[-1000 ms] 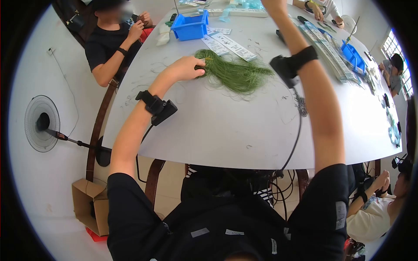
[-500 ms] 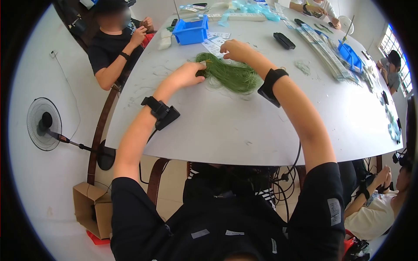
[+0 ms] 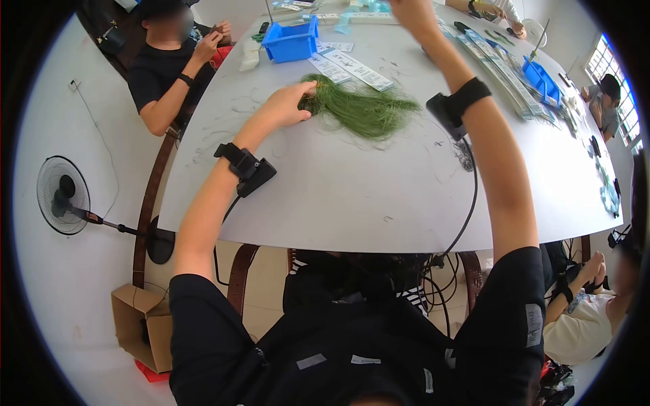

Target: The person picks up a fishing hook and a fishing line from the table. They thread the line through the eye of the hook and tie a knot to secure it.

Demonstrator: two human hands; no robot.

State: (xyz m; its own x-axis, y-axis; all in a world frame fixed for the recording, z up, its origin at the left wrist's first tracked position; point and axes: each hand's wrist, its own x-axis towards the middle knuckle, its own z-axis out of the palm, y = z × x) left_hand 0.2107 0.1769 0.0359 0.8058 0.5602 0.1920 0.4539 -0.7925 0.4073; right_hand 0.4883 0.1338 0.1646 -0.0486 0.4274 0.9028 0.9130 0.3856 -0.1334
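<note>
Head view: left hand (image 3: 288,107), fingers partly curled, pinched one end of the green fiber bundle (image 3: 362,108); right hand (image 3: 412,13) was raised, finger opening and contents indeterminable.

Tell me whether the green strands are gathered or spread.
Both: the green strands fan loosely across the table but narrow to a bunch at the left hand.

The left hand (image 3: 288,106) grips the gathered end of the green strand bundle (image 3: 362,111), which lies fanned toward the right on the white table (image 3: 325,196). The right hand (image 3: 413,15) is raised at the top edge of the view, partly cut off. Printed cards (image 3: 355,68) lie just beyond the bundle, beside the blue bin (image 3: 291,42). Each wrist carries a black strapped device (image 3: 244,168).
</note>
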